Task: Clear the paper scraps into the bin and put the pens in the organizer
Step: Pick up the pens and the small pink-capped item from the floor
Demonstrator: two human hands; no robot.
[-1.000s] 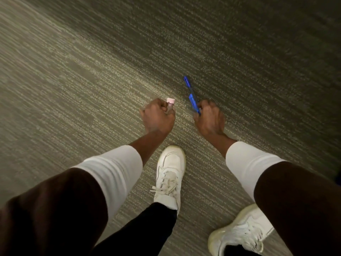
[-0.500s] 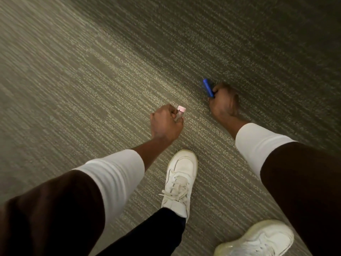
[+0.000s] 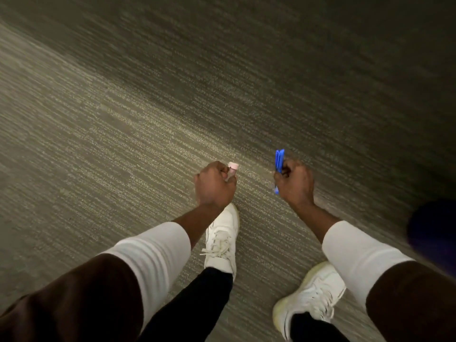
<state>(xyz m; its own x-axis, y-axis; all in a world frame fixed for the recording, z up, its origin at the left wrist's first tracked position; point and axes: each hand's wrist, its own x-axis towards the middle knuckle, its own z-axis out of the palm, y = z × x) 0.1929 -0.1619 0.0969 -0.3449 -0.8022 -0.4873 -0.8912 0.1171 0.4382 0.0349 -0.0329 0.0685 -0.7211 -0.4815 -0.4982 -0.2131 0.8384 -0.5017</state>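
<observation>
open carpet (image 3: 123, 144) ahead, shoes (image 3: 223, 240) below hands

You have no readable text, label, brand, number or sign anywhere in this view (the picture is dim and blurred with motion). The blue pens (image 3: 279, 161) show only plain colour, the pink-capped item (image 3: 232, 169) carries no legible marking, and the white shoes (image 3: 223, 239) show no logo you can make out. The carpet (image 3: 123, 119) bears only its woven streaks.
</observation>
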